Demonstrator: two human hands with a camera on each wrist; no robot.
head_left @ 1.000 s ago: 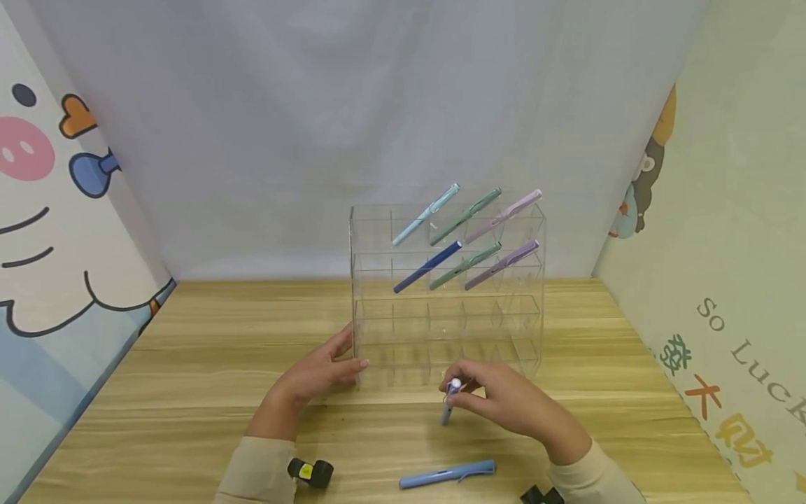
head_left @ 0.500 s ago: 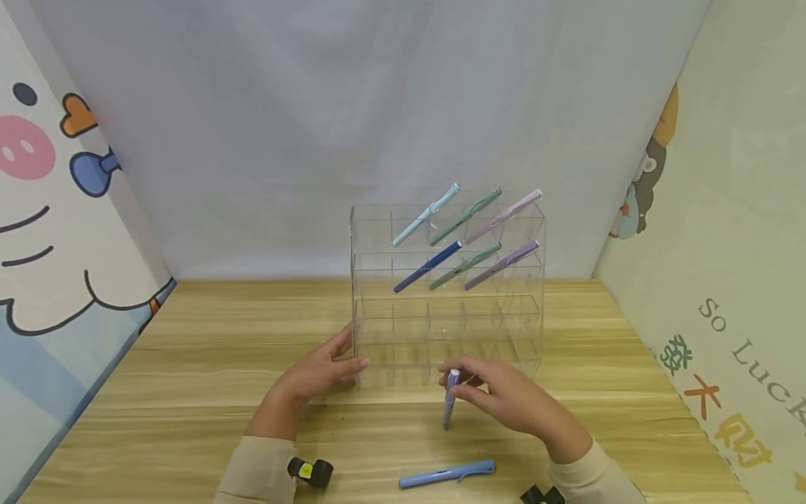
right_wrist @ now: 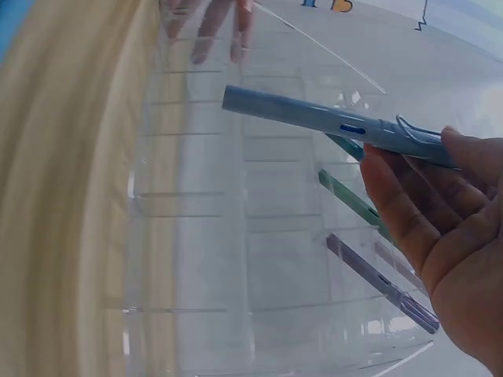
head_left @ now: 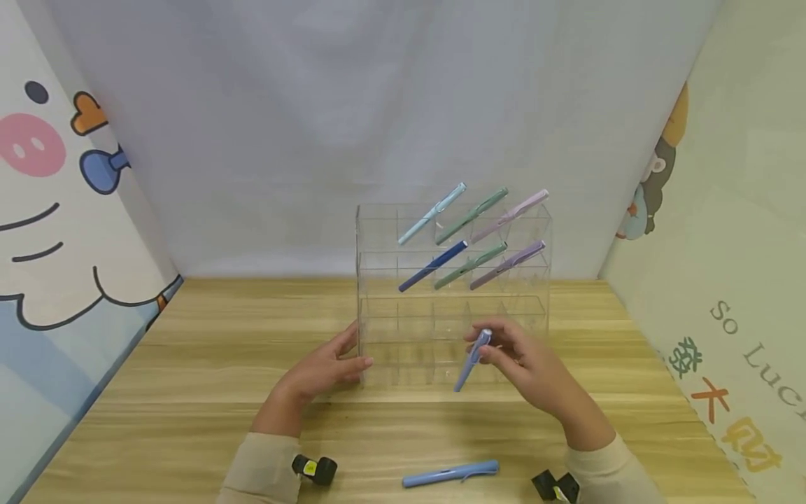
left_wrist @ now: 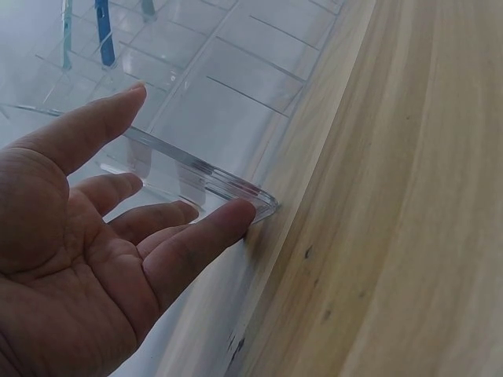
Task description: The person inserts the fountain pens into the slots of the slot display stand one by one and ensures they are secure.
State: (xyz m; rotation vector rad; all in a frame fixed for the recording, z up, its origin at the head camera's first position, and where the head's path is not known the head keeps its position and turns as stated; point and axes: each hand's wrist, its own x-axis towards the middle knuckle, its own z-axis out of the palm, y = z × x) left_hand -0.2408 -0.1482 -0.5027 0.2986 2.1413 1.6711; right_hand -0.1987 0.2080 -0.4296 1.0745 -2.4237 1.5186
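My right hand (head_left: 532,364) pinches a light blue capped pen (head_left: 472,360) by its clip end, between thumb and fingers. The pen tilts, its free end pointing down-left, in front of a clear acrylic pen rack (head_left: 378,343). In the right wrist view, the pen (right_wrist: 299,114) shows a wire clip and a small oval slot. My left hand (head_left: 324,367) rests against the rack's left side. Its fairly straight fingers touch the side panel's edge, seen in the left wrist view around the rack (left_wrist: 181,157). A second blue pen (head_left: 450,474) lies on the table near the front.
Several pens slant in the rack's two upper tiers: pale blue (head_left: 431,213), green (head_left: 472,215), pink (head_left: 510,215), dark blue (head_left: 433,266), another green (head_left: 471,266) and purple (head_left: 507,266). The wooden table (head_left: 220,350) stands between printed side panels and a grey backdrop.
My right hand has lifted the pen off its near-upright pose by the table, moving up and right towards the rack's lower tiers; the pen now tilts more. The left hand stays at the rack.
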